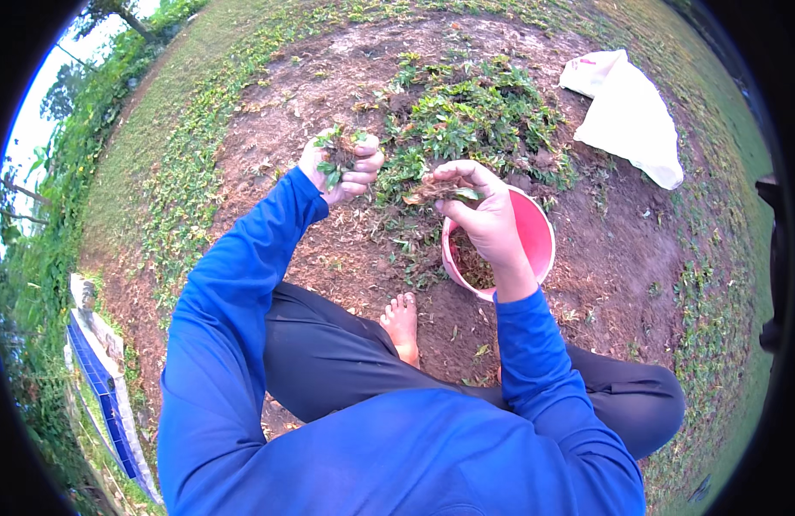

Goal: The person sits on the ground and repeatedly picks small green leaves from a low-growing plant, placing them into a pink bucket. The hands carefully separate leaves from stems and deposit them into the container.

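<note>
My left hand [347, 169] is closed around a clump of green leafy plants [338, 155] with brown fibres, above bare soil. In my right hand [478, 200], thumb and fingers pinch a smaller tuft of dry brown fibres and roots [436, 191] with a green leaf. That hand is over the rim of a pink bucket [538, 226], which holds brown and green plant debris [472, 258]; my wrist hides part of the bucket. A heap of leafy green plants [475, 122] lies on the ground beyond both hands.
A white sack [630, 116] lies on the soil at the upper right. My bare foot [402, 326] rests on the ground left of the bucket. Low plants [184, 187] and grass surround the soil patch. A blue-tiled channel or basin edge [104, 387] is at the far left.
</note>
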Demonstrator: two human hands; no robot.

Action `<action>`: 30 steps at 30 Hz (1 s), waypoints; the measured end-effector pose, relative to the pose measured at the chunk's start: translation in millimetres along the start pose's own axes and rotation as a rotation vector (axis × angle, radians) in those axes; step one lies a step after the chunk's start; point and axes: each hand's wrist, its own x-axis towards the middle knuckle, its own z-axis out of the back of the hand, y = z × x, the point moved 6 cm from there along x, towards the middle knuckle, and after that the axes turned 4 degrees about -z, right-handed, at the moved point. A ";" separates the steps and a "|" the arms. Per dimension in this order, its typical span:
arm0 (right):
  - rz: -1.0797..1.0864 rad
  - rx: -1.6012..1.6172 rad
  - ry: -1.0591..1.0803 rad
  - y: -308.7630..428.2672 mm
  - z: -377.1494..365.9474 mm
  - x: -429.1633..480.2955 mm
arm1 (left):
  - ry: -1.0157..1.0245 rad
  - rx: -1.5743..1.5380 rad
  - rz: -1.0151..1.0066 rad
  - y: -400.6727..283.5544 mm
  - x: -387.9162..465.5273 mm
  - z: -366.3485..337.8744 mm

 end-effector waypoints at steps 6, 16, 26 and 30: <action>-0.038 -0.097 -0.094 -23.7 -3.5 -1.4 | -0.237 0.260 -0.039 36.4 12.0 -4.8; -0.327 -0.245 -0.032 -65.6 11.8 -2.2 | -0.353 1.368 -0.065 -27.6 2.1 83.8; -0.490 -0.610 0.275 -213.6 -52.2 -53.6 | -0.637 1.544 0.446 -82.3 -106.7 195.5; -0.866 -1.213 0.274 -316.6 -18.4 -100.2 | -0.297 1.375 0.547 -44.2 -78.0 128.9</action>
